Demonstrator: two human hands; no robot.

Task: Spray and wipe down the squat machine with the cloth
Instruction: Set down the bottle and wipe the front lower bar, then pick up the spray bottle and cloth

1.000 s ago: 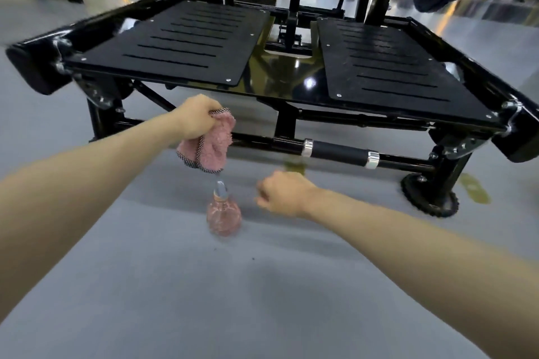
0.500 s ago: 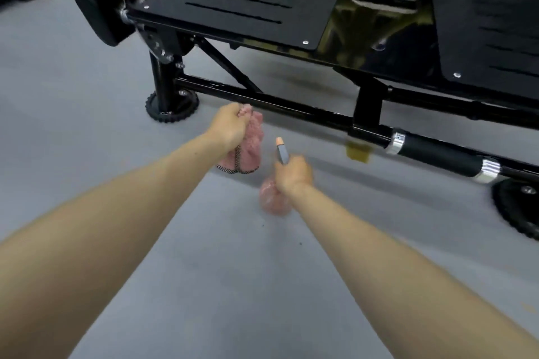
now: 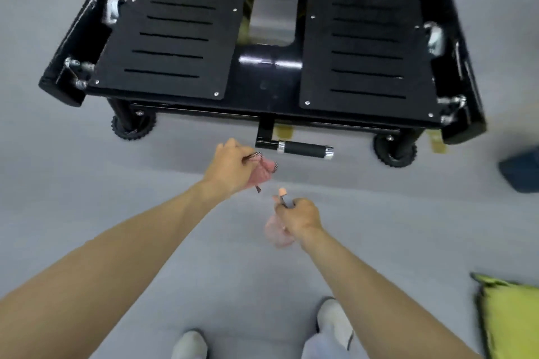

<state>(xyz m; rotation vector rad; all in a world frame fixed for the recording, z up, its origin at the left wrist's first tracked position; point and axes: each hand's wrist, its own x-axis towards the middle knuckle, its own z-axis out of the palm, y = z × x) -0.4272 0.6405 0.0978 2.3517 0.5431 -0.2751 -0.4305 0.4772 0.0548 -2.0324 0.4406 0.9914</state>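
The spray bottle is now off the floor — right hand wrapped round its neck, left hand clutching the pink cloth — so spraying the squat machine can probably begin.

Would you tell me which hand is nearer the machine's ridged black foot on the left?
Left. The left hand, gripping the cloth, is right of the foot; the right hand, holding the spray bottle, is farther right and back.
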